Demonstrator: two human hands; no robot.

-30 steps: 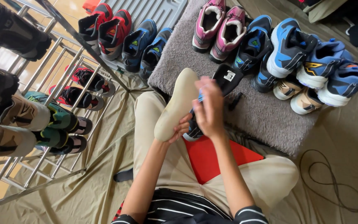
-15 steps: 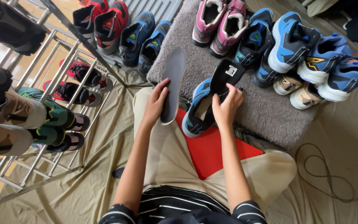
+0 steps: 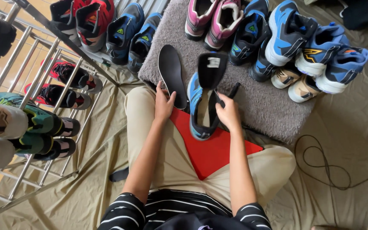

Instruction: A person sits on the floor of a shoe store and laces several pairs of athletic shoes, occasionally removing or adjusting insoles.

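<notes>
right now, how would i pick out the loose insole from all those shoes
Start at the grey shaggy mat where the pairs of shoes stand, and go to its near left corner by the person's knee. There the left hand touches the insole, beside the blue shoe held by the right hand. It is the only flat, dark, foot-shaped piece, with no upper.

insole (image 3: 172, 76) laid flat on grey mat (image 3: 269, 110) — left hand (image 3: 163, 104) lowered
</notes>
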